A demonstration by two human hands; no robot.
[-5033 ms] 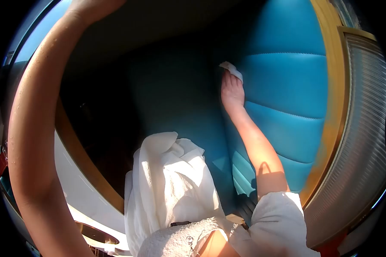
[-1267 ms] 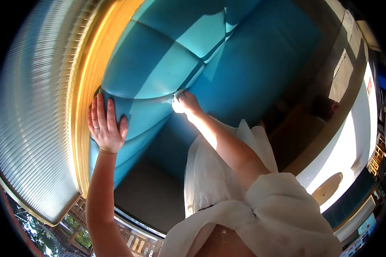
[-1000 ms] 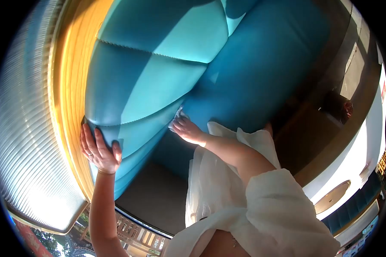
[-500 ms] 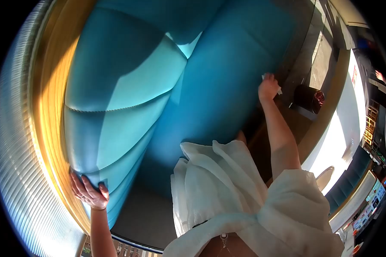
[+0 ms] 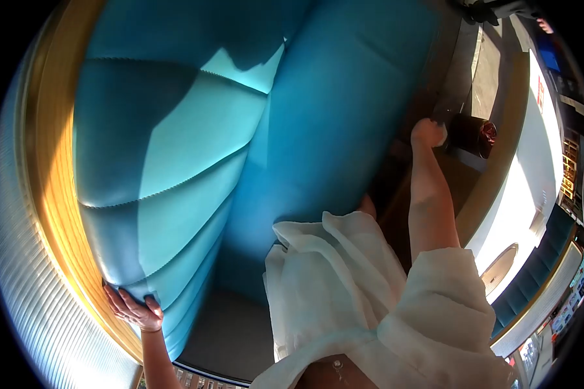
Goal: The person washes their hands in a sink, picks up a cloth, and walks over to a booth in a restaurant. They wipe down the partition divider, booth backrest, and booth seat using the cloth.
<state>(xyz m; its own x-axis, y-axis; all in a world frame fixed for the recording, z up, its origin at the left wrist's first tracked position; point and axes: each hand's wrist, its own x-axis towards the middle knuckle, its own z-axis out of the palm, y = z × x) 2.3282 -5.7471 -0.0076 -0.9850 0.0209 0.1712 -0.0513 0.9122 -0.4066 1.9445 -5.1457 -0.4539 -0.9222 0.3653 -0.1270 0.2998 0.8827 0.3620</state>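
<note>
My left hand (image 5: 136, 311) lies with its fingers over the top edge of the blue padded backrest (image 5: 188, 168), thumb and fingers apart, pressing on its upholstery beside the wooden trim. My right hand (image 5: 428, 133) is closed in a fist beyond the front edge of the blue bench seat (image 5: 331, 117). A pale scrap at its right side looks like the crumpled white tissue seen in it a moment earlier; the fingers hide most of it. Close to the right of this fist is a dark cylindrical bin (image 5: 468, 134) with something reddish and shiny at its end.
Wooden trim (image 5: 48, 149) and a ribbed translucent panel (image 5: 29, 259) run along the left. A white-topped table (image 5: 522, 175) with a wooden edge stands on the right. At the upper right, part of another person in dark clothing (image 5: 493, 11) shows.
My right hand has moved away from the seat, rightward and slightly down, closer to the bin. My left hand keeps its hold on the backrest. The view has shifted a little.
</note>
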